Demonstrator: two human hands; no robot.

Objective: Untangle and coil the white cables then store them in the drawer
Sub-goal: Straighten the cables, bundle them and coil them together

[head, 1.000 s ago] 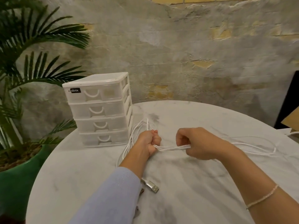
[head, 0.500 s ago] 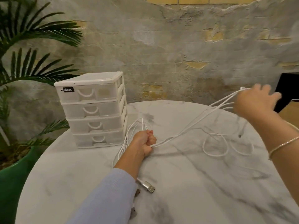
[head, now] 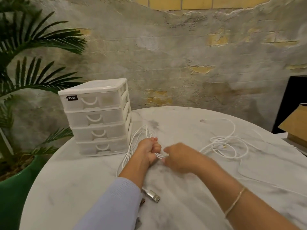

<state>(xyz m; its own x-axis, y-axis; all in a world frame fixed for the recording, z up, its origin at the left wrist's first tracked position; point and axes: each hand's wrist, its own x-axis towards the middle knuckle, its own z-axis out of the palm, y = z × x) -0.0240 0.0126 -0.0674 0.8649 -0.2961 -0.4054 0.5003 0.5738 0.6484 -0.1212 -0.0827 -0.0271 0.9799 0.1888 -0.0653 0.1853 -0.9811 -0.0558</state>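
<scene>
My left hand (head: 149,151) is a fist closed on a bunch of white cables (head: 132,146) that loop up behind it and trail down toward a silver USB plug (head: 152,195) by my sleeve. My right hand (head: 178,157), blurred by motion, sits right beside the left fist, fingers pinching the same strands where they leave it. A loose tangle of white cable (head: 227,145) lies on the table to the right. The white four-drawer unit (head: 98,118) stands at the left with all drawers closed.
The round marble table (head: 182,205) carries everything. A potted palm in a green pot (head: 13,188) stands off the table's left edge. A cardboard box (head: 295,125) and a black panel sit at the far right.
My right hand, which had pulled the cable up and far to the right, has come back down beside the left fist. The slack cable dropped into a loose pile on the right.
</scene>
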